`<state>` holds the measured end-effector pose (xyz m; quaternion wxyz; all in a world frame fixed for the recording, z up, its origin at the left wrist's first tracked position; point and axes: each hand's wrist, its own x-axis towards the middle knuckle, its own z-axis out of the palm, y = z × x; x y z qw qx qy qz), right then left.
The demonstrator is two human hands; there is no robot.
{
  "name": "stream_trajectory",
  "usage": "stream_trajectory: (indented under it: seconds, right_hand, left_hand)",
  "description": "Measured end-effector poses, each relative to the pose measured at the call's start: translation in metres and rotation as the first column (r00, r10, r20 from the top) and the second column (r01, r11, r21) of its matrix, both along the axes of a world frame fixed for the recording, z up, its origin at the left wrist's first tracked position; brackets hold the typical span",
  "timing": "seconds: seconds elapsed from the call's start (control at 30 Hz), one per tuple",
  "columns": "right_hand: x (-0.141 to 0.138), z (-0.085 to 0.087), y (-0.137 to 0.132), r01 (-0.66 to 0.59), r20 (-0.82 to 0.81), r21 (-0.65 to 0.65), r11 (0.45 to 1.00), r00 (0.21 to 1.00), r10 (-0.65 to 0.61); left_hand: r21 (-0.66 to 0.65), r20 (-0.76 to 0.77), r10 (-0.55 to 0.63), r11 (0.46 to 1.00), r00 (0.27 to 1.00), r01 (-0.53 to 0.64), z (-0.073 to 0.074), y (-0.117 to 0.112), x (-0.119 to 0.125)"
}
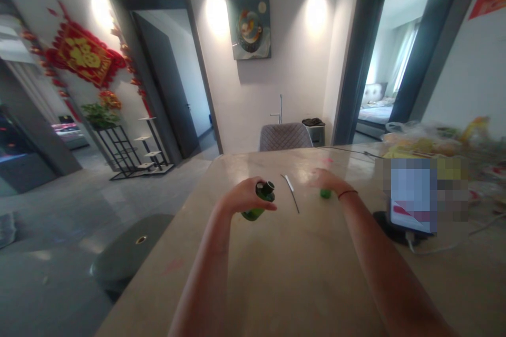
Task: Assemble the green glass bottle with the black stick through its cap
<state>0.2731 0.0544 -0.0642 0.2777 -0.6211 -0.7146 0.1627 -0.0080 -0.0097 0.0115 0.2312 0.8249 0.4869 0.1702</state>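
Observation:
My left hand (247, 195) is wrapped round a small green bottle (259, 204) with a dark open neck, held tilted just above the beige table (284, 263). My right hand (328, 181) is closed over a small green cap (325, 193) that rests on the table; a red string circles that wrist. Between the two hands lies a thin dark stick with a white strip (291, 192) beside it.
A phone on a dark stand (407, 210) with a cable sits at the right. Bags and packets (430, 142) pile at the far right of the table. A grey chair (285, 137) stands at the far end, a round stool (130, 253) at the left.

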Motion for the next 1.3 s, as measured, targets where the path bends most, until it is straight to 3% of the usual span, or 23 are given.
stream_trajectory:
  seconds: [0.07,0.2,0.33,0.5,0.6,0.7,0.8,0.93,1.07,1.2,1.3]
  right_hand:
    - [-0.014,0.020,-0.006,-0.097,-0.013,0.062,0.993,0.995,0.098]
    - [-0.041,0.055,-0.027,-0.362,-0.150,0.124,0.924,0.913,0.378]
    - [-0.057,0.063,-0.039,-0.470,-0.230,0.061,0.881,0.852,0.471]
    - [-0.067,0.047,-0.028,-0.437,-0.191,0.019,0.899,0.881,0.433]
    - [-0.074,0.037,-0.022,-0.480,-0.230,-0.015,0.877,0.856,0.464]
    - [-0.084,0.028,-0.019,-0.524,-0.286,-0.027,0.851,0.820,0.496]
    - [-0.095,0.018,-0.014,-0.496,-0.375,0.007,0.869,0.804,0.462]
    - [-0.104,0.002,-0.003,-0.426,-0.529,0.079,0.901,0.748,0.400]
    - [-0.110,-0.013,0.008,-0.298,-0.526,0.163,0.941,0.780,0.338]
    - [-0.114,-0.029,0.014,-0.224,-0.518,0.205,0.953,0.801,0.300]
    - [-0.115,-0.039,0.017,-0.205,-0.531,0.235,0.950,0.791,0.302]
  left_hand:
    - [0.005,0.009,-0.006,1.000,1.000,0.006,0.000,0.000,0.000]
    - [0.022,0.028,-0.022,1.000,0.999,0.022,0.000,0.001,-0.001]
    - [0.038,0.048,-0.021,0.999,0.999,0.019,-0.003,0.005,-0.002]
    - [0.083,0.161,0.028,0.996,0.987,-0.042,-0.017,0.017,-0.001]
    - [0.096,0.312,0.074,0.989,0.947,-0.109,-0.031,0.027,0.007]
    - [0.033,0.496,0.209,0.965,0.843,-0.259,-0.046,0.039,0.017]
    - [-0.072,0.601,0.350,0.919,0.719,-0.387,-0.056,0.049,0.026]
    - [-0.150,0.669,0.390,0.905,0.633,-0.399,-0.059,0.058,0.034]
    - [-0.145,0.694,0.409,0.886,0.592,-0.441,-0.064,0.063,0.045]
    - [-0.056,0.677,0.414,0.853,0.608,-0.519,-0.080,0.070,0.051]
    - [-0.063,0.688,0.418,0.849,0.593,-0.525,-0.096,0.079,0.047]
